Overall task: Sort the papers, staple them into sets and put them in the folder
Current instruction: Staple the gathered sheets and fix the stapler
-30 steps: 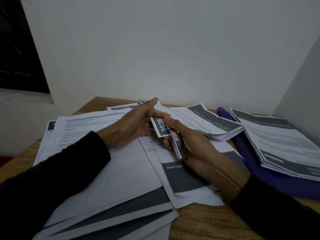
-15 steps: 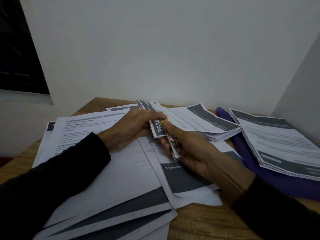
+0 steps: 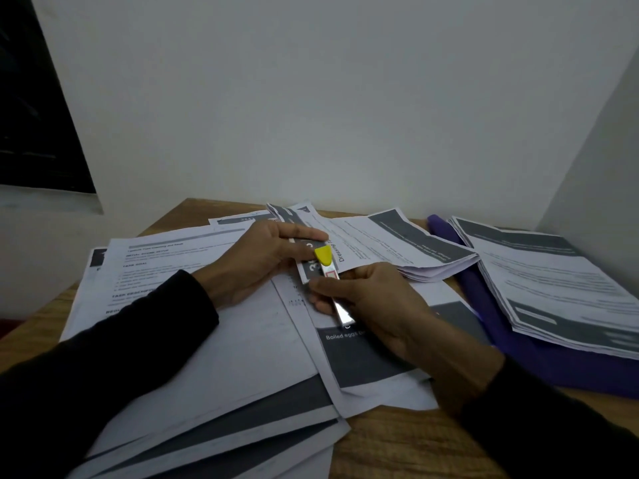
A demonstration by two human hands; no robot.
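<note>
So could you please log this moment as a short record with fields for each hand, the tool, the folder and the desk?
left hand: pinching the corner of a paper set
right hand: gripping a stapler
stapler: metal body, yellow tip, over the set's corner
folder: purple, at right, partly under a paper stack
desk: wooden, covered with loose sheets

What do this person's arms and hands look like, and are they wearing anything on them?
Both arms are covered by long, plain black sleeves that end at the wrists. The left hand and right hand are bare: no gloves, and no rings, watch or bracelets that show. The sleeves carry no visible markings.
</note>
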